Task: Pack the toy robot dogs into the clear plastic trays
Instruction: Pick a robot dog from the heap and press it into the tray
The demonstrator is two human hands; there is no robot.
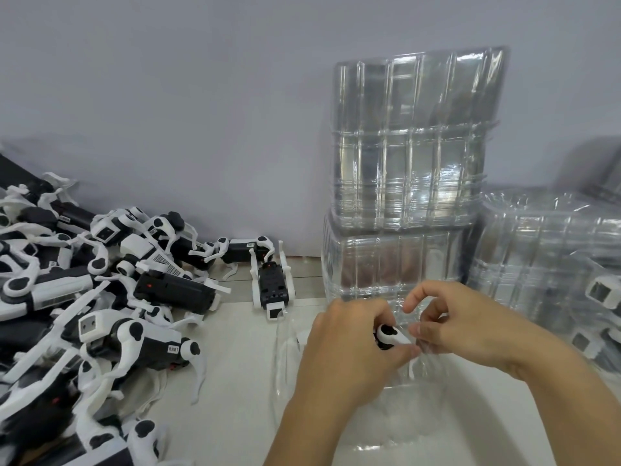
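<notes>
A black-and-white toy robot dog [389,336] sits low centre-right in the frame, gripped by the left hand [349,344] while the right hand [450,326] pinches the clear plastic tray [336,398] just beside it. The seating step looks under way; next, I judge, the dog must be pressed into its cavity. Farther left lies the heap of loose dogs [100,297]; behind stand stacked empty trays [410,183].

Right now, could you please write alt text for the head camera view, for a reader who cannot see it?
Two hands work a black-and-white toy dog into a clear tray on a pale table: the left hand grips it, the right hand pinches beside it. A heap of toy dogs lies left; stacks of empty trays stand behind.
</notes>
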